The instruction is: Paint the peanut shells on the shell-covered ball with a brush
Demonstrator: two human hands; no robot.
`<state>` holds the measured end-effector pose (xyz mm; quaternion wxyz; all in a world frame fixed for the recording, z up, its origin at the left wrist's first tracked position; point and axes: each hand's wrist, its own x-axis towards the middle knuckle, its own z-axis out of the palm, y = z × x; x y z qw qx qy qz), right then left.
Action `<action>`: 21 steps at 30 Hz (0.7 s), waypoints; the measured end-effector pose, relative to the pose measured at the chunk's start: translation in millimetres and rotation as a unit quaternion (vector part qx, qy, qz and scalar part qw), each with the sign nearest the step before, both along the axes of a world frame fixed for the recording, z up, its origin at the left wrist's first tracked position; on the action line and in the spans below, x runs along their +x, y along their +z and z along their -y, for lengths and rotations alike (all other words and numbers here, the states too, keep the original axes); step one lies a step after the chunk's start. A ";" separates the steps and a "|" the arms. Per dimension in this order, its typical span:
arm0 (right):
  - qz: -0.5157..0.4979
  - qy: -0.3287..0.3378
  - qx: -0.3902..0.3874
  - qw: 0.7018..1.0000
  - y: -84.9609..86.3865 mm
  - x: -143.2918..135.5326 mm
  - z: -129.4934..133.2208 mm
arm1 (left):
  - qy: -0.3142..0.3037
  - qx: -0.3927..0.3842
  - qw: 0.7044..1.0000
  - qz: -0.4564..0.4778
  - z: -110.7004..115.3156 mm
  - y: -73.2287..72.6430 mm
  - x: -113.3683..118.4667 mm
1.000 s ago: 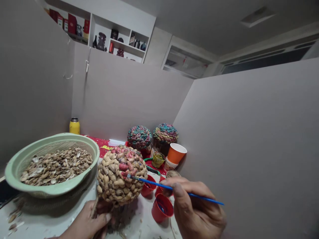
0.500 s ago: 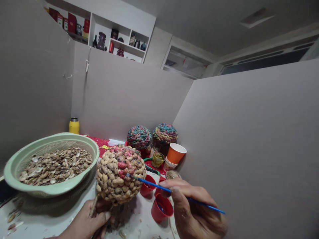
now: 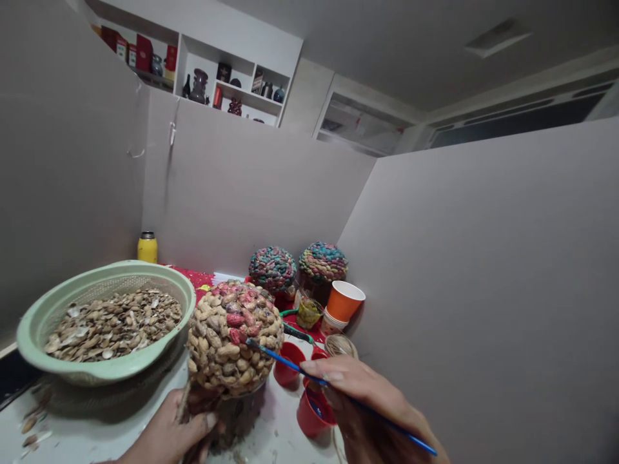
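Observation:
A ball covered in peanut shells (image 3: 232,361) stands over the table, mostly bare tan, with some shells painted red and pink near its top. My left hand (image 3: 169,428) is closed around the thin stick (image 3: 184,403) below it; part of the grip is hidden. Between the fingers and thumb of my right hand (image 3: 372,399) is a blue paintbrush (image 3: 283,361). Its bristles touch or nearly touch the shells beside a red one. Under the right hand stands a red cup (image 3: 309,422) with dark liquid, and another red cup (image 3: 286,374) is just behind.
At left sits a green colander (image 3: 29,348) with loose shells in it. Two multicoloured shell balls (image 3: 273,267) stand at the back, near an orange paper cup (image 3: 341,303), a yellow bottle (image 3: 147,248) and green-handled pliers (image 3: 297,333). Grey panels (image 3: 483,270) enclose the table.
The brush tip has shifted slightly, off the red shell toward the right. My right hand has tipped lower over the red cup. The left hand keeps its grip.

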<state>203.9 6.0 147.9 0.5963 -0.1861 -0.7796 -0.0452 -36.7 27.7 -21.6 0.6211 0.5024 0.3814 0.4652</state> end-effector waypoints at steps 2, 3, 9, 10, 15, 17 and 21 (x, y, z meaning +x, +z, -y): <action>0.006 -0.004 0.000 1.000 1.9 1.9 3.4 | -0.006 0.009 1.000 0.004 0.9 3.1 -0.3; 0.005 -0.002 -0.002 1.000 2.6 1.9 4.8 | -0.009 0.010 1.000 0.002 1.6 6.3 -0.3; 0.021 -0.006 0.028 0.999 -2.9 -8.7 7.2 | -0.009 -0.021 0.998 -0.051 5.9 31.8 0.7; 0.013 -0.014 0.034 0.999 -5.8 -11.6 6.6 | -0.008 -0.020 0.998 -0.054 6.4 34.6 1.0; -0.030 -0.022 0.031 0.999 -19.4 -18.8 2.9 | -0.010 -0.020 0.998 -0.054 6.2 37.3 1.3; -0.032 -0.023 0.033 0.999 -21.7 -17.8 2.5 | -0.010 -0.016 0.999 -0.049 5.4 34.3 1.1; -0.031 -0.025 0.036 0.999 -21.7 -18.2 3.2 | -0.006 -0.015 0.999 -0.050 4.7 26.4 1.0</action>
